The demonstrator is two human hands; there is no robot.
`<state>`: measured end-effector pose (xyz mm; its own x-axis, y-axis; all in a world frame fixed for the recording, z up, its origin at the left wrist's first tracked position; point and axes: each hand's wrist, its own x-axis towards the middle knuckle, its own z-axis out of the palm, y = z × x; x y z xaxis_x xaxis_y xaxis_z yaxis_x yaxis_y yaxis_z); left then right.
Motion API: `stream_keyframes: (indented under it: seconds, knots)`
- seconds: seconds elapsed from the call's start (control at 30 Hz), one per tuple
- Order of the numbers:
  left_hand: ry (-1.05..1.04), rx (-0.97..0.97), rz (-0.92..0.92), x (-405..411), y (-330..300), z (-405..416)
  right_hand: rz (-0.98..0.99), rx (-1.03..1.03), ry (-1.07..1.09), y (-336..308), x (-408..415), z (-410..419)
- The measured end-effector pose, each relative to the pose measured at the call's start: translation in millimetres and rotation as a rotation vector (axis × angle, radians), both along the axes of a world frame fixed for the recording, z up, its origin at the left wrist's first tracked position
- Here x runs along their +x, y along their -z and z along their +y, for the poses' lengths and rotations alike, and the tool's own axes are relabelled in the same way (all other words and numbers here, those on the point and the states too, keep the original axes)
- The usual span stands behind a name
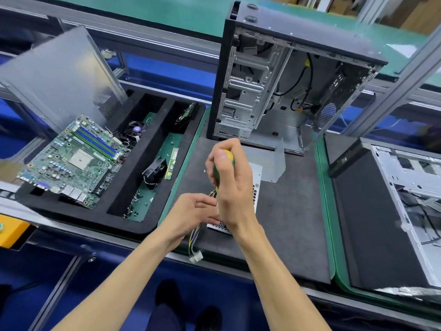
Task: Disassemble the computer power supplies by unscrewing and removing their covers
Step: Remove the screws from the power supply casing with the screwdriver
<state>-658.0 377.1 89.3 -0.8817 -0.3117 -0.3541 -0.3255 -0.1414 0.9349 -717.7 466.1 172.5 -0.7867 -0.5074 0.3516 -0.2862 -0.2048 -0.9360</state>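
Left hand [191,211] is bracing the power supply [255,177] on the counter [298,211], fingers loosely curled by its cable bundle [194,237]; right hand [232,182] is gripping a green-yellow screwdriver [225,161] upright over it.

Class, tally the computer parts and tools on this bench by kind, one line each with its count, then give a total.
Computer cases: 2, one upright and one lying at the right
Motherboard: 1
Power supply: 1
Fan: 1
RAM stick: 1
Screwdriver: 1, gripped by the right hand
Total: 7
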Motion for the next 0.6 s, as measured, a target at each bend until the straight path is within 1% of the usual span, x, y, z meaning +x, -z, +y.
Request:
stream_keyframes:
  seconds: [0.1, 0.13, 0.2, 0.3, 0.37, 0.43, 0.5, 0.6]
  knots:
    - [-0.068, 0.065, -0.008, 0.7, 4.5, -2.3, -0.225, -0.1, -0.193, -1.2, -16.9, 0.0]
    - [-0.09, 0.077, -0.013, 2.0, 5.4, -3.2, -0.277, -0.112, -0.251, -1.4, -22.6, 0.3]
    - [-0.11, 0.078, -0.011, 5.1, 7.7, -5.6, -0.319, -0.099, -0.332, -1.2, -30.2, 1.3]
    - [-0.123, 0.089, -0.011, 8.6, 9.5, -6.2, -0.27, -0.03, -0.353, -2.2, -28.6, 0.3]
    - [-0.112, 0.085, -0.006, 8.4, 9.2, -3.9, -0.149, 0.021, -0.268, -4.7, -19.5, -2.5]
    - [-0.072, 0.048, -0.004, 6.5, 5.1, 0.0, -0.071, 0.042, -0.159, -4.2, -9.5, -5.5]
    - [-0.032, 0.005, -0.005, 3.9, 2.7, 3.5, -0.025, 0.047, -0.066, -4.2, -2.7, -7.0]
    - [-0.013, -0.033, -0.025, 2.2, -0.1, 6.5, -0.001, 0.017, -0.038, -8.5, 1.9, -8.8]
